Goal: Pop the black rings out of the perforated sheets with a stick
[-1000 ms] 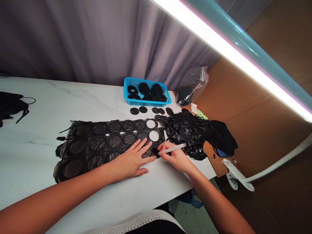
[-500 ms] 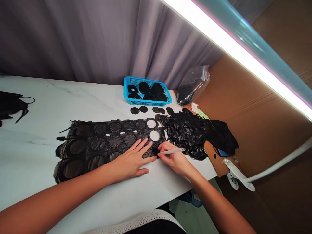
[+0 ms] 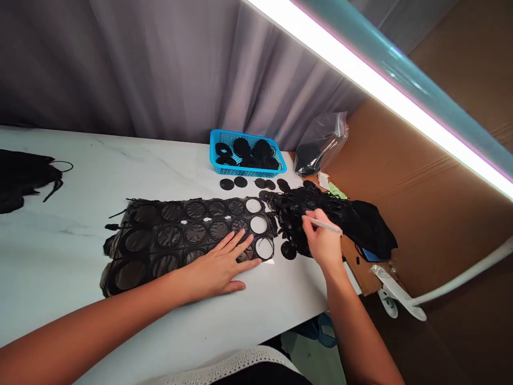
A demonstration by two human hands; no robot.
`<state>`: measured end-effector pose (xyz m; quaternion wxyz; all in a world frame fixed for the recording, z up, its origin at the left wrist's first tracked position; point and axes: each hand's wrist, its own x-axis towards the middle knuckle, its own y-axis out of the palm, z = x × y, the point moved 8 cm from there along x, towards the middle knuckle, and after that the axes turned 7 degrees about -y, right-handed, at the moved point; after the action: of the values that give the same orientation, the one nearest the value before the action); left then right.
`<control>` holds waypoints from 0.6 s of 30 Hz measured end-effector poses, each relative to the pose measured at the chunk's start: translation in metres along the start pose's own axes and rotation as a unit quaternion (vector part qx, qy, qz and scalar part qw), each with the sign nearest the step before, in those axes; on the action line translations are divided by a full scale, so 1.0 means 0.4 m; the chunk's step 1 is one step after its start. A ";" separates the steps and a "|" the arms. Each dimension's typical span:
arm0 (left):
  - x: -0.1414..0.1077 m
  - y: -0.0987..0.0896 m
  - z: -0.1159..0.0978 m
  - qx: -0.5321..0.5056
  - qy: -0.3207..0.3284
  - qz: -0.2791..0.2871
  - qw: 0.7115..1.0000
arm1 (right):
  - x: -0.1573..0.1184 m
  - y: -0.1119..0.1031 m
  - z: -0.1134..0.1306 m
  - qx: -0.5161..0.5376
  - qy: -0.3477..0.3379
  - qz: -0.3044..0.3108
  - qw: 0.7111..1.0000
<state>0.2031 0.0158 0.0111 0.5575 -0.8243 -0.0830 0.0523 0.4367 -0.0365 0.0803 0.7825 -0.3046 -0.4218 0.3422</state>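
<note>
Black punched sheet [image 3: 192,235] lies pressed under the spread left grip [image 3: 218,262], and we find the right grip [image 3: 320,240], to its right, pinching a white pen [image 3: 324,225] (tip hidden).

- No words, numbers, logos or signs can be read anywhere in this view.
- The white pen [image 3: 323,225] shows no legible marking along its barrel.
- The clear zip bag [image 3: 321,144] carries nothing readable on its plastic.
- The blue plastic basket [image 3: 248,172] has no readable print on its rim.
- The brown cardboard sheet [image 3: 417,214] shows only creases, with no readable print.
</note>
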 end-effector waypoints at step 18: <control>-0.115 -0.017 0.011 0.026 -0.035 -0.041 0.998 | -0.144 0.231 0.258 0.298 -0.088 0.357 0.881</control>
<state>0.1567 0.0132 0.0156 0.5773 -0.8030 -0.1348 0.0606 0.2978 -0.0091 0.0309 0.6207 -0.1558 -0.2293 0.7334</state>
